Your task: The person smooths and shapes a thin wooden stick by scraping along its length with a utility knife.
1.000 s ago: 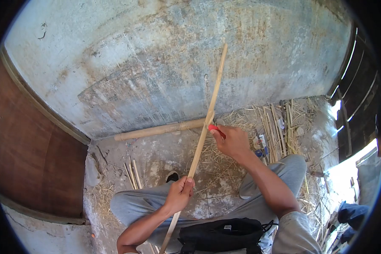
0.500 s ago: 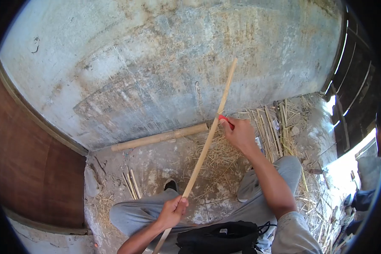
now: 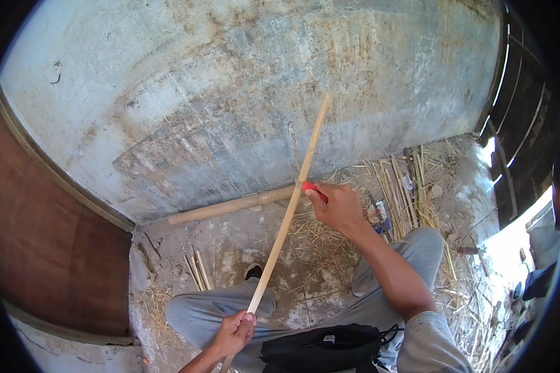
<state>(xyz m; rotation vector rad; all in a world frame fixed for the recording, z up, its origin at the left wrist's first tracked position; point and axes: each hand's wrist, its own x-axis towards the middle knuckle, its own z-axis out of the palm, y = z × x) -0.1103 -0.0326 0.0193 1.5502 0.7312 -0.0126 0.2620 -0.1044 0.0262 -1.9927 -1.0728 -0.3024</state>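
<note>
A long, pale bamboo strip (image 3: 281, 238) slants from my lap up toward the wall, its far end free in the air. Low on it, my left hand (image 3: 234, 331) is closed around the strip near my knee. My right hand (image 3: 339, 208) grips a small red-handled knife (image 3: 313, 190) partway up. The knife's short blade, only partly visible, lies against the strip. My fingers cover most of the handle.
A bamboo pole (image 3: 236, 207) lies along the foot of the stained wall (image 3: 230, 93). Shavings (image 3: 320, 248) cover the floor between my legs. Split sticks (image 3: 401, 193) lie at right, several more (image 3: 197, 270) at left. A black bag (image 3: 317, 349) rests on my lap.
Both hands and the bamboo strip have moved down and to the left. The knife stays against the strip, and both grips remain closed.
</note>
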